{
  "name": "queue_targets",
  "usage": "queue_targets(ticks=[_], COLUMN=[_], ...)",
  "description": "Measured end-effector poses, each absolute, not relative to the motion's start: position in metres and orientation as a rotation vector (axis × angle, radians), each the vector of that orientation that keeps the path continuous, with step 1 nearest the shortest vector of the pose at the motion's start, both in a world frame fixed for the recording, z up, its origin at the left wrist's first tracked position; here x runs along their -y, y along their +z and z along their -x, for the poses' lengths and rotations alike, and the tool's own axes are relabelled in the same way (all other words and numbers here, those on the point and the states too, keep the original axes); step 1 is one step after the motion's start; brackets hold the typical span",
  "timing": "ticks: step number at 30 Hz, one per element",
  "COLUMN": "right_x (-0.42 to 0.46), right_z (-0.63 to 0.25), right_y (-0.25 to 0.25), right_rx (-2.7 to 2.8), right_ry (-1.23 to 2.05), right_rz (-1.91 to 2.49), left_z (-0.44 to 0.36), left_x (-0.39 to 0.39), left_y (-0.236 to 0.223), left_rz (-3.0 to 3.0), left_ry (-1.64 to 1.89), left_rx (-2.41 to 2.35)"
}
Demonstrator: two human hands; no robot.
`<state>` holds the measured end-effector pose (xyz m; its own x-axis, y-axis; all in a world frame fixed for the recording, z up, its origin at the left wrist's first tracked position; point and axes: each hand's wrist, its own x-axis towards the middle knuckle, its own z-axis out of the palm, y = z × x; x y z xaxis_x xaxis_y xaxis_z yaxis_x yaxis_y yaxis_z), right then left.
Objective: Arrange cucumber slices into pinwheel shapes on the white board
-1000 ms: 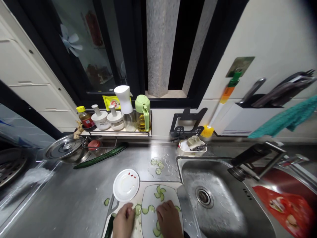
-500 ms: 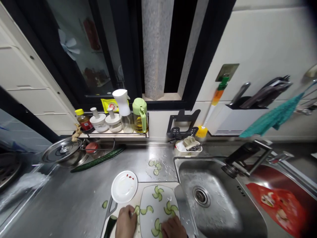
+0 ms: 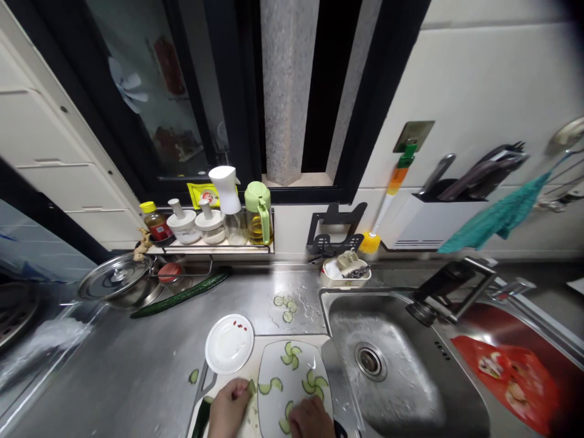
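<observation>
My left hand [image 3: 230,404] is closed in a pinch, with a cucumber slice [image 3: 251,387] at its fingertips, just left of the white plate [image 3: 296,353]. My right hand [image 3: 313,418] is curled over the plate's lower right part, beside a group of cucumber slices [image 3: 286,418]; whatever its fingers hold, if anything, is hidden. Pinwheels of slices lie at the plate's top [image 3: 291,354] and right [image 3: 314,383]. Two curved slices [image 3: 271,385] lie at its left edge. Left of my left hand, a cut cucumber piece [image 3: 202,417] rests on the cutting board [image 3: 219,381].
A small white dish [image 3: 223,347] with red bits stands behind my left hand. Loose cucumber slices [image 3: 288,307] lie on the steel counter [image 3: 137,365]. A whole cucumber [image 3: 182,296] lies under the condiment rack [image 3: 219,248]. The sink [image 3: 392,365] is on the right.
My left hand has shifted slightly left and tilted, and the slice in its fingertips now shows more clearly. My right hand has moved a little left over the plate.
</observation>
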<state>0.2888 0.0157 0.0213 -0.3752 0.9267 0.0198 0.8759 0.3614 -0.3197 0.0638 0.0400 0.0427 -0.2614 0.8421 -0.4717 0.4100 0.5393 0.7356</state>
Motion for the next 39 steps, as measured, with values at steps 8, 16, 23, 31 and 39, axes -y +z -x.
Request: queue_targets(ticks=[8, 16, 23, 31, 39], right_x=[-0.042, -0.057, -0.05, -0.04, -0.039], right_z=[-0.245, -0.241, -0.248, -0.26, -0.256], right_y=[0.047, 0.083, 0.087, 0.074, 0.073], right_rx=[1.873, 1.677, 1.848, 2.012, 1.662], right_ry=[1.059, 1.337, 1.165, 1.009, 1.277], right_rz=[1.594, 1.572, 1.531, 1.431, 1.656], left_z=[-0.069, -0.082, -0.092, -0.099, -0.093], left_x=[-0.039, -0.039, -0.039, -0.045, -0.05], left_y=[0.073, 0.081, 0.079, 0.087, 0.071], left_rz=[-0.763, -0.586, -0.261, -0.238, -0.42], left_ry=[0.777, 0.72, 0.668, 0.774, 0.716], left_rx=[-1.332, -1.224, -1.165, -1.104, -1.227])
